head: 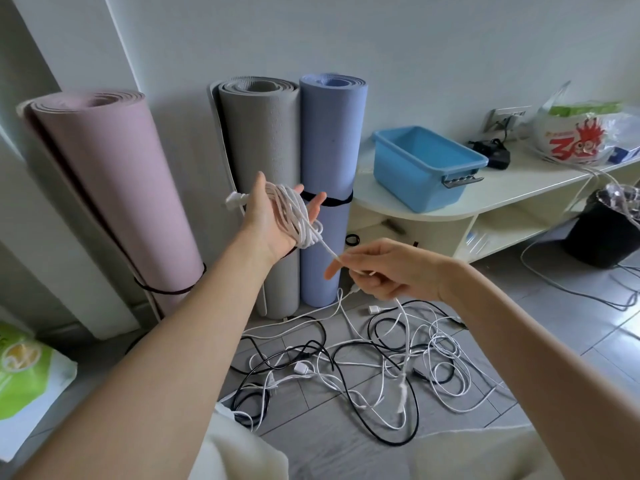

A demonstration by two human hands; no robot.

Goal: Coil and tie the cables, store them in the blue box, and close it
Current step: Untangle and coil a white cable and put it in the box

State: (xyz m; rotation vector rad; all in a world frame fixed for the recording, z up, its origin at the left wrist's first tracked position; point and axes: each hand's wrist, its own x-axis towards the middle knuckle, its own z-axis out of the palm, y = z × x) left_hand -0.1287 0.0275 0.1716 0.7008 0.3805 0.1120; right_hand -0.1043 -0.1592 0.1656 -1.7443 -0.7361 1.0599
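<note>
White cable (pixel 294 216) coiled round left hand (pixel 273 216), right hand (pixel 384 271) pinching its tail

White cable (pixel 294 216) coiled; loose cables (pixel 363 362) tangled on floor; blue box (pixel 426 168) open.

Rolled mats, standing far left against the wall: three, namely one pink mat (pixel 114 188), one grey mat (pixel 263 168), one blue mat (pixel 330 161). Blue box (pixel 427 168), on the desk (pixel 502 199) far right: one, open. Printed plastic bags: two, one white bag (pixel 578 136) on the desk, one green bag (pixel 24 375) near left. Black bin (pixel 602 233): one. Hands: two. Loose floor cables (pixel 363 368), white and black, tangled: number cannot be told.
</note>
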